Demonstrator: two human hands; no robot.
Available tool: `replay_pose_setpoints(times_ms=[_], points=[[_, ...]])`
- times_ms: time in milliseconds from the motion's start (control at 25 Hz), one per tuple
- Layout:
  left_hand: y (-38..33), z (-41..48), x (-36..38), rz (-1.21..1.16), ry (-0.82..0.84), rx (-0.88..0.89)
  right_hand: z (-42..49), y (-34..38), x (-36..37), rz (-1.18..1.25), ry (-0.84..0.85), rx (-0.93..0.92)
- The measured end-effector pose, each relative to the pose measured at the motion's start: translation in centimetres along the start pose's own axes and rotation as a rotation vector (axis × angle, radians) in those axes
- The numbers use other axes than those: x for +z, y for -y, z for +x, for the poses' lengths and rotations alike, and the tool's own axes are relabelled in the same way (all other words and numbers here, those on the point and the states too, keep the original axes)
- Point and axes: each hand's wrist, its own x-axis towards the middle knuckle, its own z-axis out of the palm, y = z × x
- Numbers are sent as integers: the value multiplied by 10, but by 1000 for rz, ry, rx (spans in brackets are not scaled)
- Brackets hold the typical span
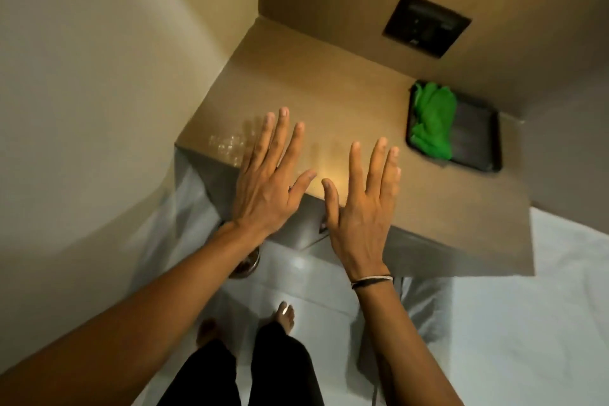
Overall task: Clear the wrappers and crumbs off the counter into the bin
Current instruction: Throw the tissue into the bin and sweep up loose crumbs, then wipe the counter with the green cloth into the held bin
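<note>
A tan counter (329,89) fills the corner between two walls. My left hand (267,188) and my right hand (359,211) are held flat above its front edge, palms down, fingers spread, holding nothing. On the floor below my left wrist stands a round metal bin (247,265), mostly hidden by my arm. I see no wrappers or crumbs on the counter; a faint patch of glare (227,145) lies near its left front corner.
A black tray (474,138) with a crumpled green cloth (433,119) sits at the counter's right back. A dark socket plate (426,23) is on the back wall. White bedding (527,323) lies to the right. My bare feet stand on the pale floor.
</note>
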Motion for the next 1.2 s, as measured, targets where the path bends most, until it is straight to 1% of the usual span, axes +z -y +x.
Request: replay_pose_setpoints(times_ms=[120, 240, 360, 520, 600, 680, 840, 960, 1080, 1200], points=[[-14, 59, 5, 91, 93, 54, 55, -38, -10, -101, 9, 64], [-30, 99, 24, 102, 179, 53, 107, -87, -8, -136, 77, 113], [-46, 123, 50, 82, 282, 39, 153, -140, 4, -125, 208, 147], [-57, 139, 86, 109, 426, 40, 195, -195, 29, -56, 458, 208], [-58, 139, 98, 116, 454, 13, 201, -209, 39, -23, 542, 214], [-59, 141, 109, 105, 458, 1, 204, -216, 51, 0, 569, 222], [-57, 137, 124, 110, 477, -27, 199, -217, 68, -2, 469, 237], [-55, 131, 129, 119, 478, -32, 199, -211, 64, 63, 356, 252], [-53, 115, 122, 144, 358, -16, 190, -188, 41, 180, 156, 264], [-45, 92, 103, 119, 240, -37, 150, -132, 18, 254, 2, 159]])
